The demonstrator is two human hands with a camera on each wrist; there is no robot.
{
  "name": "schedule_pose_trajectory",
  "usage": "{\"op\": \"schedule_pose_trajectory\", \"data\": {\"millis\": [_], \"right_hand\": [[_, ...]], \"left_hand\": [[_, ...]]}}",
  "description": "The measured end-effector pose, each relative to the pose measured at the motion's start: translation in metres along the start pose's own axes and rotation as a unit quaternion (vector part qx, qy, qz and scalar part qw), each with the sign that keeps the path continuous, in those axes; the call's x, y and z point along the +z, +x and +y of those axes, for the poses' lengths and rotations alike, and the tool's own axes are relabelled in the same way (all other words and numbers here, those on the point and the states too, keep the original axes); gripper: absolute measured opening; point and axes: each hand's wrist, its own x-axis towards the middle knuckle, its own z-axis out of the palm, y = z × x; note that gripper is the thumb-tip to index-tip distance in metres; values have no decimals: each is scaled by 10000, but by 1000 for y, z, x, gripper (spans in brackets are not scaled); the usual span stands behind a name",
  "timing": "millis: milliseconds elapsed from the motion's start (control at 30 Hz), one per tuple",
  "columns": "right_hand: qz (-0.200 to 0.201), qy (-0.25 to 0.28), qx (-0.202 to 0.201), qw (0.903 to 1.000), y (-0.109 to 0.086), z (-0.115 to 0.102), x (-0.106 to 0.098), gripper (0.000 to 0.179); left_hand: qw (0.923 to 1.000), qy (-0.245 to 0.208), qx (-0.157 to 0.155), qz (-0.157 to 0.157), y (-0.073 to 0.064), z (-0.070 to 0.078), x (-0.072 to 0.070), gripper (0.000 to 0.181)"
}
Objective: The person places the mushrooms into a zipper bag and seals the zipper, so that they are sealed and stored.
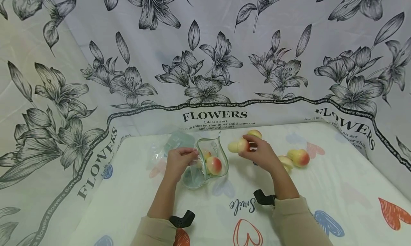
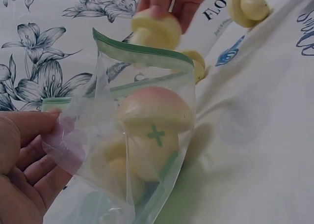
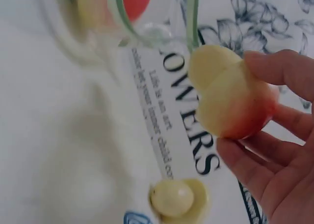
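My left hand (image 1: 177, 162) pinches the side of a clear zip bag (image 2: 147, 54) with green edges. The bag's mouth gapes to the right in the head view. Inside lie toy mushrooms (image 2: 154, 128); one has a red-and-yellow cap and a pale stem, and at least one more shows behind it. Between the thumb and fingers of my right hand (image 1: 262, 154) is another toy mushroom (image 3: 238, 101), gripped by its reddish cap. Its pale stem points toward the bag mouth, a short gap away in the head view.
Beyond my right hand lies a mushroom (image 1: 255, 132). Right of that wrist are a pale mushroom (image 1: 285, 162), partly hidden by the arm, and a reddish one (image 1: 299, 157). Clear and greenish plastic bags (image 1: 180, 140) lie behind my left hand. A flower-printed cloth (image 1: 212, 92) hangs behind the table.
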Motion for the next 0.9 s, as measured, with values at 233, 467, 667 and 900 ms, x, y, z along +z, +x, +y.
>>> {"op": "schedule_pose_trajectory", "data": {"millis": [233, 467, 667, 900], "right_hand": [[-127, 658, -409, 9969, -4, -23, 17, 67], [-517, 252, -680, 9960, -5, -22, 27, 53], [-677, 93, -826, 9942, -6, -21, 34, 52], [-871, -200, -908, 9919, -7, -20, 46, 56]], "left_hand": [[10000, -50, -28, 37, 4, -5, -1, 19], [9998, -187, 58, 101, 16, -24, -3, 26], [9998, -145, 10, 116, 18, -26, -2, 27], [9998, -138, -139, 80, 13, -17, -1, 23]]}}
